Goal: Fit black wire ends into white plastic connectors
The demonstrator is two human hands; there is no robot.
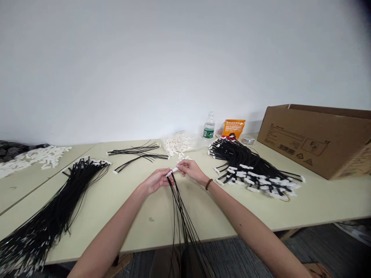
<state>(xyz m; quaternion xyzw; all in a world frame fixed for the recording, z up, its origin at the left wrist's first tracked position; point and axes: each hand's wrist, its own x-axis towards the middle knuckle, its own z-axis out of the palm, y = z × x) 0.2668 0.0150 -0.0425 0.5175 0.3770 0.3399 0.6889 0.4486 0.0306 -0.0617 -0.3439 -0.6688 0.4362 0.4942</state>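
Near the middle of the table, my left hand (159, 180) is closed on the white connector end of a black wire harness (179, 206). Its loose wires hang down past the table's front edge. My right hand (189, 170) pinches a small white connector piece (175, 169), held right against the harness's connector. Whether the two are joined cannot be made out. Just behind my hands, a few loose white connectors (182, 156) lie by a clear plastic bag (182, 143) full of similar pieces.
At left is a large bundle of black wires (58, 204), with a white connector pile (55, 154) beyond. Several harnesses (130, 151) lie behind my left hand. At right are finished-looking harnesses (246, 162), a cardboard box (307, 143), a bottle (209, 127) and an orange packet (233, 127).
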